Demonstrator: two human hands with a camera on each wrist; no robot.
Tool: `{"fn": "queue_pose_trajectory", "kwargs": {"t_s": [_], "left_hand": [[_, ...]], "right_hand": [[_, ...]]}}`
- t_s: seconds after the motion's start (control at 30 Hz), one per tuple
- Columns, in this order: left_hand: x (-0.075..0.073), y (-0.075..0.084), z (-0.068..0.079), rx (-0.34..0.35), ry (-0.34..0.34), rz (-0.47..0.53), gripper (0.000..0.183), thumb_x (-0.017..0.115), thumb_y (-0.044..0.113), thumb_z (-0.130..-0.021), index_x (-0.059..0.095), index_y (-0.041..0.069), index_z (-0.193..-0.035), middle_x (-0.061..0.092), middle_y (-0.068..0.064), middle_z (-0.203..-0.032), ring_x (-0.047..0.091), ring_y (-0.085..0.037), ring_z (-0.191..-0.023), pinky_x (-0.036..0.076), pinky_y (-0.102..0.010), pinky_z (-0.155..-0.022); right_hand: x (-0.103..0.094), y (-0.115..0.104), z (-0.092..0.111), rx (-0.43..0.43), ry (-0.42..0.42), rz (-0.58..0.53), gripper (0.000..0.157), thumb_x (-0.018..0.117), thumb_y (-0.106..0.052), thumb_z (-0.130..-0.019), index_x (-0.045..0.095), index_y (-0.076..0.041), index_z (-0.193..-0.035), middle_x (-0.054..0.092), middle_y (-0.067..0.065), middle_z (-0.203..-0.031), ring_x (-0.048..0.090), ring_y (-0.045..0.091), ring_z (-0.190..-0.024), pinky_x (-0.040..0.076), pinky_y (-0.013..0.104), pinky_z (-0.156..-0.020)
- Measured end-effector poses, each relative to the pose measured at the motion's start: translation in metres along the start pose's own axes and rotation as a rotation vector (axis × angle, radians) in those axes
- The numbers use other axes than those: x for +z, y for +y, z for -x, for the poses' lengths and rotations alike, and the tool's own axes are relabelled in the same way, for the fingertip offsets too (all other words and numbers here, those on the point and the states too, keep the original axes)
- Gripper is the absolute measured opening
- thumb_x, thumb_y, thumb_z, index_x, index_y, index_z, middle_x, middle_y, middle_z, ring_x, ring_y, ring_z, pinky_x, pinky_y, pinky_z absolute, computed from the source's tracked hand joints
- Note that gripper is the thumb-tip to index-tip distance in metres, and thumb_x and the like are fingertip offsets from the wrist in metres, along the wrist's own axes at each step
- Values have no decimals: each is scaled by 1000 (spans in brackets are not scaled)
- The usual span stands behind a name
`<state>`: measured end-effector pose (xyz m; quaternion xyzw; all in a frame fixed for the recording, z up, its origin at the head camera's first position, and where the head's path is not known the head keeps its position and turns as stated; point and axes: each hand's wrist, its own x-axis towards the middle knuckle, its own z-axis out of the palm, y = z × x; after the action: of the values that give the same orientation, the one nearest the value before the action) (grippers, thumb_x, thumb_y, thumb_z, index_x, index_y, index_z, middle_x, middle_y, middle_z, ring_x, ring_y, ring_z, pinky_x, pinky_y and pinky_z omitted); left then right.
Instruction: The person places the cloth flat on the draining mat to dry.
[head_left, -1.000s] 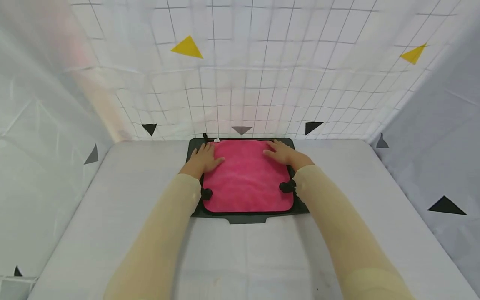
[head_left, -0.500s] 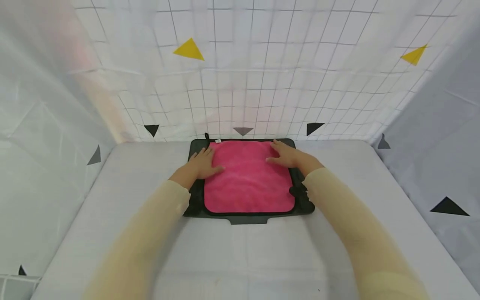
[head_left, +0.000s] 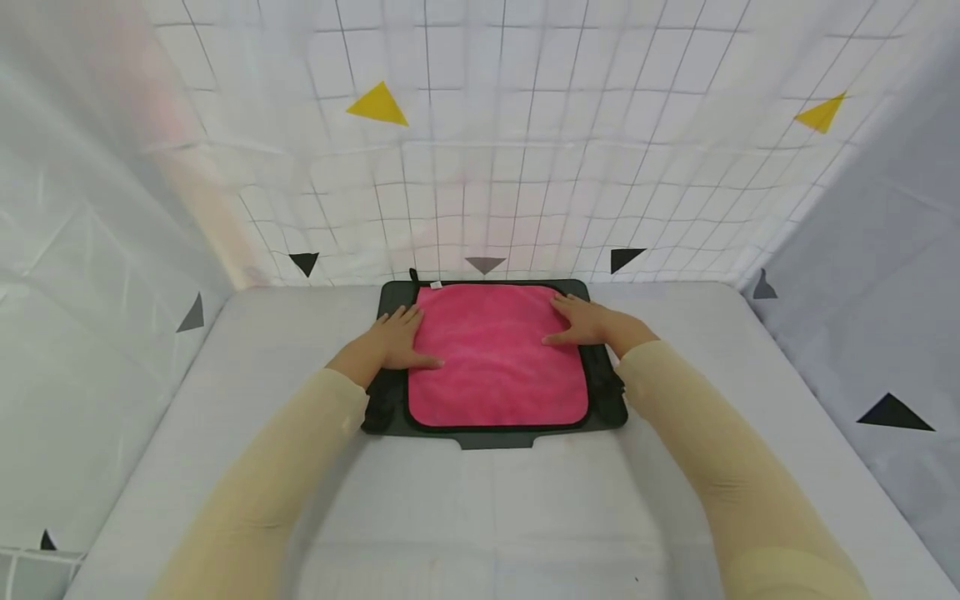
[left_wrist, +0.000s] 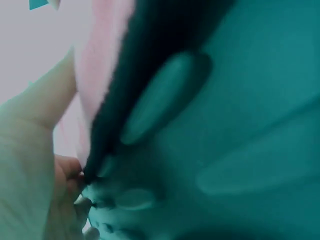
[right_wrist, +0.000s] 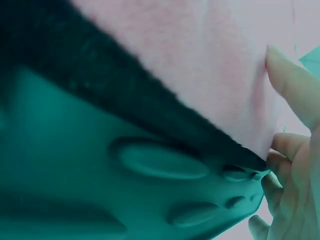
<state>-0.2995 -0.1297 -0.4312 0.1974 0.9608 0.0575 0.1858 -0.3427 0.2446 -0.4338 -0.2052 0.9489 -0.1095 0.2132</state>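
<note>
A pink cloth (head_left: 495,367) with a dark border lies spread flat on a dark ridged tray or mat (head_left: 495,439). My left hand (head_left: 390,340) rests on the cloth's left edge, fingers spread and thumb reaching inward. Across from it, my right hand (head_left: 588,323) touches the upper right edge with straight fingers, thumb pointing inward. In the left wrist view, the fingertips (left_wrist: 70,167) meet the cloth's dark border above the raised oval bumps. Fingertips (right_wrist: 286,145) likewise touch the border in the right wrist view. A small white tag (head_left: 436,285) shows at the cloth's upper left corner.
The tray lies on a white-covered table (head_left: 480,517), close to the back wall (head_left: 495,167) of gridded white sheeting. Pale sheeting also stands at the left (head_left: 90,350) and right (head_left: 870,317). Black and yellow triangles mark the walls.
Both hands have slid a little toward the person along the cloth's sides and moved slightly outward. The cloth stays flat on the tray.
</note>
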Motion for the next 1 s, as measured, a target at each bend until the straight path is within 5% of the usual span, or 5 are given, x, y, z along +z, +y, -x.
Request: {"fn": "queue_pose_trajectory", "kwargs": {"t_s": [0.27, 0.5, 1.0], "left_hand": [[10, 0, 29, 84, 51, 37, 110, 58, 72, -86, 17, 1, -159, 15, -18, -166, 7, -41, -152, 8, -60, -119], [18, 1, 56, 110, 42, 33, 115, 64, 73, -81, 19, 2, -159, 15, -18, -166, 8, -44, -151, 9, -64, -118], [30, -10, 63, 101, 61, 70, 117, 71, 70, -78, 20, 3, -159, 17, -18, -165, 10, -43, -151, 11, -65, -117]], "right_hand": [[-7, -7, 41, -79, 35, -114, 93, 69, -47, -93, 20, -3, -159, 11, 21, -165, 6, 40, -152, 17, 62, -117], [11, -11, 67, -147, 40, -91, 97, 69, -54, -90, 22, -4, -159, 14, 20, -165, 7, 42, -151, 20, 63, -116], [35, 5, 69, -160, 36, -44, 111, 82, -54, -77, 26, -4, -158, 19, 20, -164, 11, 48, -149, 22, 65, -114]]}}
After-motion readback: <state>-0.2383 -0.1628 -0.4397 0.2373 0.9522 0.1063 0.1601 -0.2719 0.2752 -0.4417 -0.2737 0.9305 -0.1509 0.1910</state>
